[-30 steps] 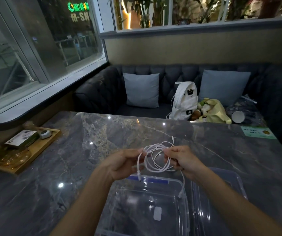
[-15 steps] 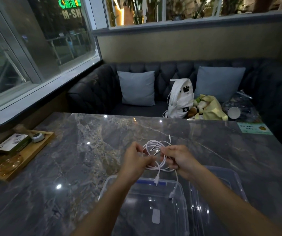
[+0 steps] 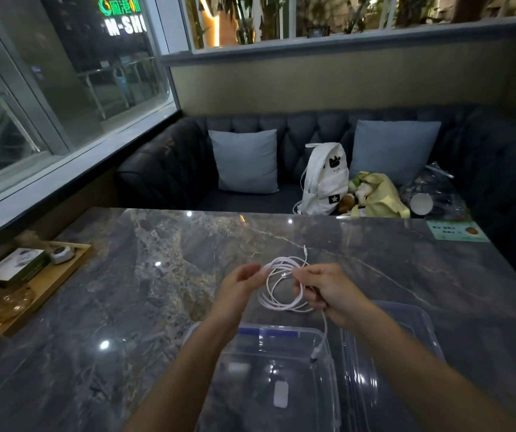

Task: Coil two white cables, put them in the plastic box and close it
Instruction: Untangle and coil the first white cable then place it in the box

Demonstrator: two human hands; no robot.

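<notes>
A white cable (image 3: pixel 281 285) hangs in loose loops between my hands, above the grey marble table (image 3: pixel 163 275). My left hand (image 3: pixel 241 286) pinches the coil's upper left side. My right hand (image 3: pixel 328 291) grips its right side. One loose end with a plug (image 3: pixel 317 352) dangles down over the clear plastic box (image 3: pixel 269 335), which stands open right below my forearms. The box's clear lid (image 3: pixel 418 319) lies to its right, partly under my right arm. Only one cable bundle is visible; I cannot tell if it is one cable or two.
A wooden tray (image 3: pixel 48 288) with a small box and a glass dish sits at the table's left edge. A green card (image 3: pixel 456 231) lies at the far right corner. Behind the table is a dark sofa with cushions, a white backpack (image 3: pixel 325 179) and bags.
My left hand has shifted along the coil from its lower left to its upper left. The loops hang wider than half a second ago. The camera has tilted slightly.
</notes>
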